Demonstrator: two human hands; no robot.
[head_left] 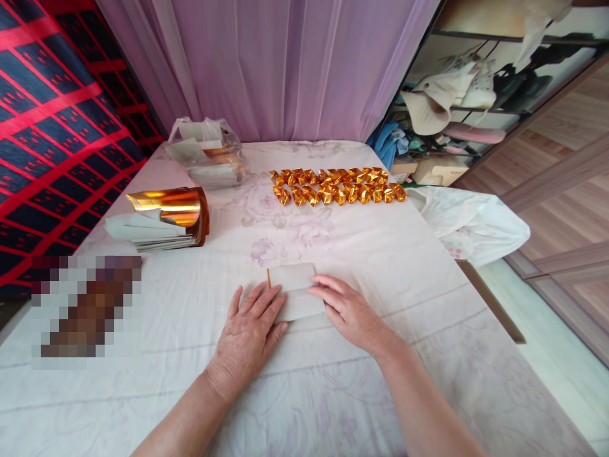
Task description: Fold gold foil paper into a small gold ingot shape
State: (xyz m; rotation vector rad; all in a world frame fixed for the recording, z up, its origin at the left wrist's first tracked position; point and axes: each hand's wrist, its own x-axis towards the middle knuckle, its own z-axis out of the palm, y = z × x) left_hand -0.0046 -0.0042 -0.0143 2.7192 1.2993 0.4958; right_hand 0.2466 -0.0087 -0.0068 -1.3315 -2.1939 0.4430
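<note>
Paper sheet [295, 289]: lying flat on the table [428, 304], near edge, white side up, gold edge peeking at left.
Left hand [250, 333]: pressing flat, fingers spread.
Right hand [349, 311]: fingers flattening the right edge.
Handling: likely light, thin, creasing easily; lifting best by a corner.

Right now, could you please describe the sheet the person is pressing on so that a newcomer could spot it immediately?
Start at the table under its pale floral cloth and look to the near middle. There the left hand and right hand press flat on a folded sheet of paper. Unlike the gold foil stack at left and the folded gold pieces farther back, it lies alone, white side up, with only a thin gold edge showing.
</note>
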